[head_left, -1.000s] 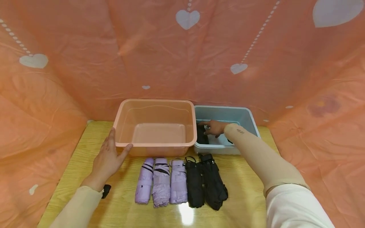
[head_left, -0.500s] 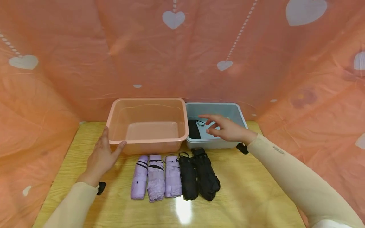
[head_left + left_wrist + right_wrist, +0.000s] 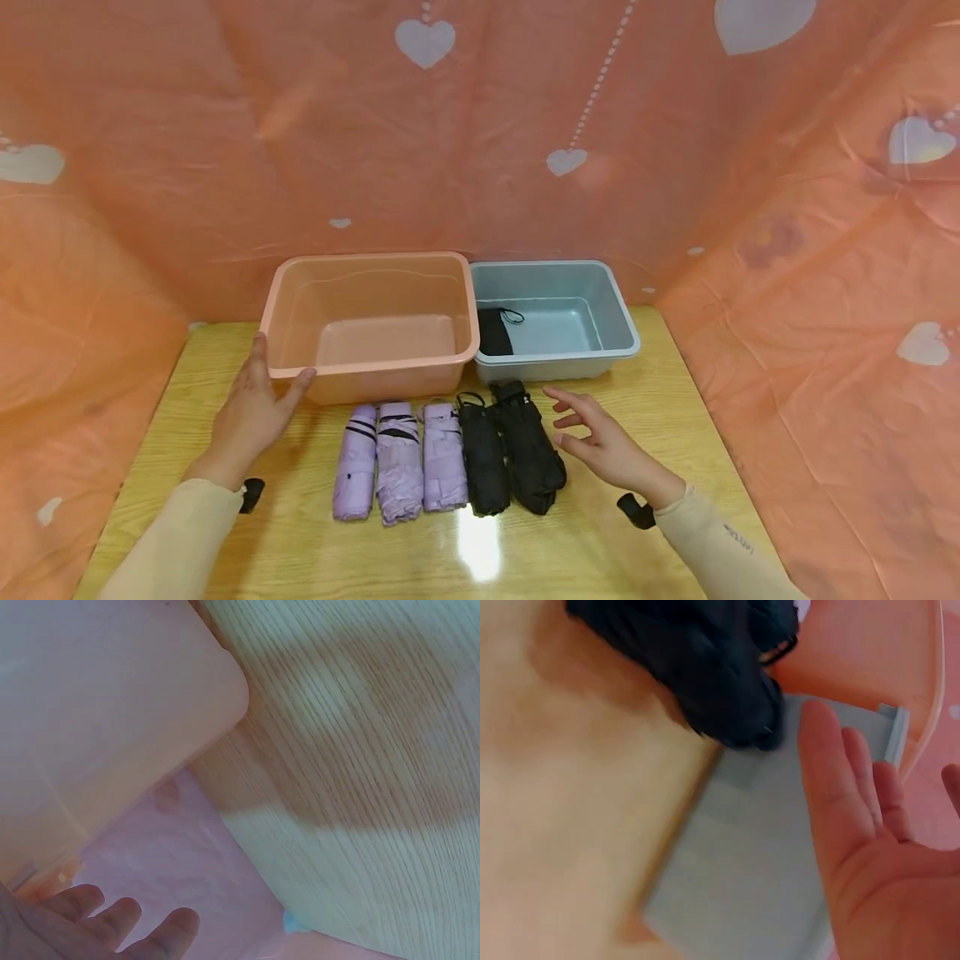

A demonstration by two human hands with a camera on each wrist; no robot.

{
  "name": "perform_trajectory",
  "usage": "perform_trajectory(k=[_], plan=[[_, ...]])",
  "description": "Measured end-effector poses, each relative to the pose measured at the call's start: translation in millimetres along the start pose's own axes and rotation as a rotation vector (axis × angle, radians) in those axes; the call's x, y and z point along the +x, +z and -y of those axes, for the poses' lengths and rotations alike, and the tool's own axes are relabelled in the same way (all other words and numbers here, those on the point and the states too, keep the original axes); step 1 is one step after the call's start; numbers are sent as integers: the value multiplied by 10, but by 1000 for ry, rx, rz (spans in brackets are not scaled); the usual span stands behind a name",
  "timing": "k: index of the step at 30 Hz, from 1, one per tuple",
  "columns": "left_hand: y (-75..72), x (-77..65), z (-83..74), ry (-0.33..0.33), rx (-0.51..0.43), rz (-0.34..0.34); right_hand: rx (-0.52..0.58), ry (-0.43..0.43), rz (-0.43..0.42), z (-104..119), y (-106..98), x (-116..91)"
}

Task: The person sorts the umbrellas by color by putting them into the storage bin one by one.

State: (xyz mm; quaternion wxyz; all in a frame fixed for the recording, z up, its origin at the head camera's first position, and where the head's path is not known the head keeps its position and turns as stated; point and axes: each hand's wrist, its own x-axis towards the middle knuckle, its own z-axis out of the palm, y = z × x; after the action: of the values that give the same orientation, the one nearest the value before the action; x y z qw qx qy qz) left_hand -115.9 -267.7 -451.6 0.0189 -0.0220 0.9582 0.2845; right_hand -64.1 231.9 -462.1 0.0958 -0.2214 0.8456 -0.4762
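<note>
The fat black umbrella (image 3: 529,450) lies on the table (image 3: 697,450) at the right end of the row, in front of the gray bin (image 3: 558,357). The right hand (image 3: 607,446) is just beside it. Its fingers are apart and a little bent, and it has nothing in it. I think the best grab is round the middle, with the thumb on one side and the fingers on the other. The cloth looks loose, so a snug squeeze should stop it slipping. The thin black umbrella (image 3: 483,462) is right next to it, so lifting straight up may be better than dragging. Then come three purple umbrellas (image 3: 401,467). In the gray bin, a black thing with a loop (image 3: 494,333) is by the left wall, partly hidden. The left hand (image 3: 251,417) is spread wide at the near left corner of the orange bin (image 3: 375,367) and seems to touch it, not grip it. A light touch there should do.
</note>
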Motion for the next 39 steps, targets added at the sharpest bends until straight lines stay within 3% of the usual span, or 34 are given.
perform_trajectory(k=[8,18,25,32,39], plan=[[0,-2,24,-12,-2,-9,51,7,-97,-244,183,-155],[11,12,25,10,-27,-18,39,7,-123,-262,288,-76],[16,18,39,25,-32,-28,69,37,-108,16,295,-1],[19,20,25,16,-26,-20,43,72,-96,-303,401,51],[14,14,18,2,-24,-16,-66,108,-40,-377,494,117]])
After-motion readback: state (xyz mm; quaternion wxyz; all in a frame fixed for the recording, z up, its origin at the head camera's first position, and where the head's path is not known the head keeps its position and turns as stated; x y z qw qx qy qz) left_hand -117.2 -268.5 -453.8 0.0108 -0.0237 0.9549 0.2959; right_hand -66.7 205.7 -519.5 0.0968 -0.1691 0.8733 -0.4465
